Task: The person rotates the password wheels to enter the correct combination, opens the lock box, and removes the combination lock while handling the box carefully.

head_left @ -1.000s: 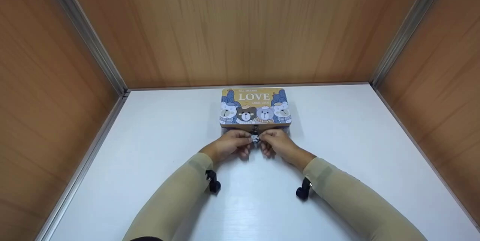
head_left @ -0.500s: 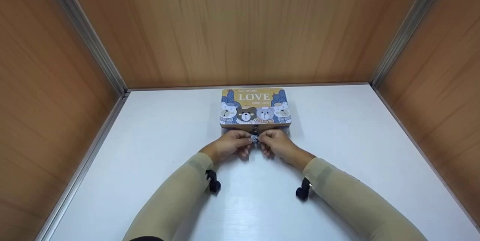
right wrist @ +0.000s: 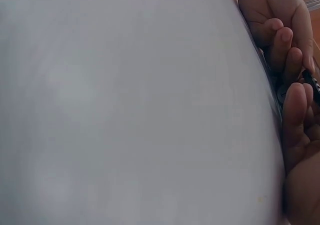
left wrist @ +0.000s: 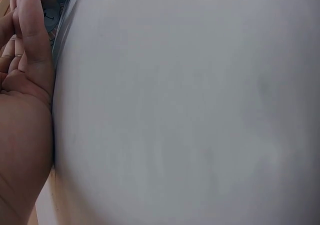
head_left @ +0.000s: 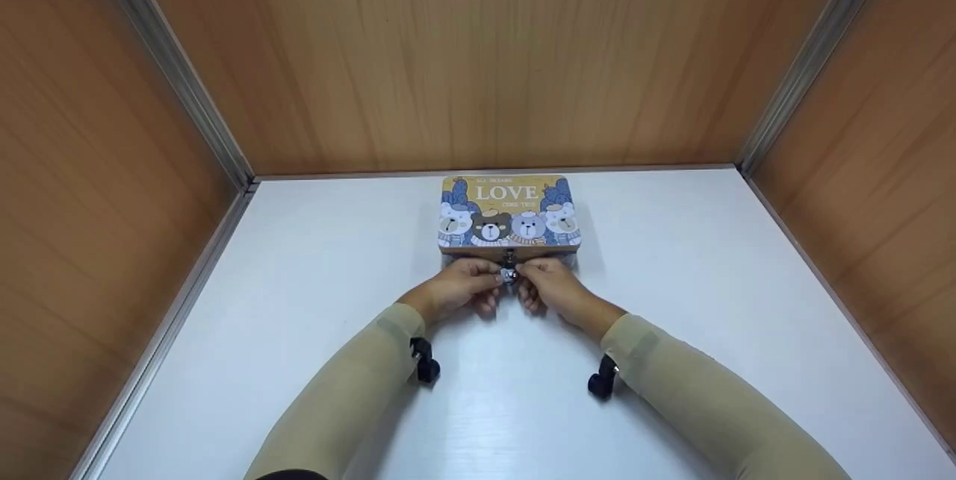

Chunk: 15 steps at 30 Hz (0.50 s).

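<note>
A rectangular tin box [head_left: 508, 211] with bears and the word LOVE on its lid stands shut at the back of the white table. At its front clasp hangs a small dark-and-silver padlock [head_left: 508, 275]. My left hand [head_left: 464, 284] pinches the padlock's left side between thumb and forefinger. From the other side my right hand [head_left: 556, 287] pinches its right edge, the other fingers curled below. In the right wrist view the padlock [right wrist: 311, 82] shows black with light marks, partly hidden by the fingers. A strip of the box's printed front [left wrist: 51, 19] shows beyond the left hand.
Wood-grain panels [head_left: 478, 54] with metal edge strips enclose the white table [head_left: 493, 405] at the back and both sides. The box stands close to the back panel. Small black wrist cameras [head_left: 426, 362] hang below both sleeves.
Both hands stay at the padlock, and the box has not moved. The right hand and wrist have shifted very slightly, and more of the padlock's dark right side shows.
</note>
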{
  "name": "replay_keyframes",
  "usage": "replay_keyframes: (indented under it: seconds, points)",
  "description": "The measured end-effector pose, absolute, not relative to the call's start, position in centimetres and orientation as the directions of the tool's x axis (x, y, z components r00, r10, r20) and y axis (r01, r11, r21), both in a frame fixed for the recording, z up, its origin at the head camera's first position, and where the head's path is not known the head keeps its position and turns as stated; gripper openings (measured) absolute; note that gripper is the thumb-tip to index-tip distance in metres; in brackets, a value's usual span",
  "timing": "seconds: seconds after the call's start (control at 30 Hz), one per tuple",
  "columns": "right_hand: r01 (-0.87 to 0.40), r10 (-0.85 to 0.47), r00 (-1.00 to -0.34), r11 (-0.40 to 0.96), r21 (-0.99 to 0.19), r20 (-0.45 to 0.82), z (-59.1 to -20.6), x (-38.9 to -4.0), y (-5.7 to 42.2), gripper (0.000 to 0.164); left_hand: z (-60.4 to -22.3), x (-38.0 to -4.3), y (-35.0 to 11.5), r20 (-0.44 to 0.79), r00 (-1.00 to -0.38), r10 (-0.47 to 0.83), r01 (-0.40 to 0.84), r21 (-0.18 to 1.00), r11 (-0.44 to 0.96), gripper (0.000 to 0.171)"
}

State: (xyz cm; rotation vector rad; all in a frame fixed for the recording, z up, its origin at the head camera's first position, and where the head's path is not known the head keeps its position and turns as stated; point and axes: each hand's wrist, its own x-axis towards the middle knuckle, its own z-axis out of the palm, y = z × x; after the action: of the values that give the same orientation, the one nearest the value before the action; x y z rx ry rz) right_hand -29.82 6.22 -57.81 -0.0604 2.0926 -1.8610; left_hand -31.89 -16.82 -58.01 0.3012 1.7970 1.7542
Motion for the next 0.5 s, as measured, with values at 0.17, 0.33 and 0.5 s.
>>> replay_keyframes:
  seconds: [0.17, 0.33, 0.5]
  points:
    - [0.195, -0.256, -0.940, 0.143, -0.970, -0.227, -57.78, -29.89, 6.28, 0.031, -57.97, -31.94, -16.82, -0.260, -0.791, 0.553, -0.244, 0.964, 0.104, 0.021]
    - [0.172, -0.260, -0.942, 0.172, -0.970, -0.213, -57.88, -29.97, 6.48, 0.023, -57.82, -31.99, -16.82, -0.268, -0.790, 0.551, -0.252, 0.962, 0.106, 0.020]
    - [0.150, -0.265, -0.945, 0.179, -0.972, -0.194, -58.05, -30.08, 6.77, 0.013, -57.92, -32.07, -16.72, -0.267, -0.785, 0.559, -0.261, 0.961, 0.092, 0.015]
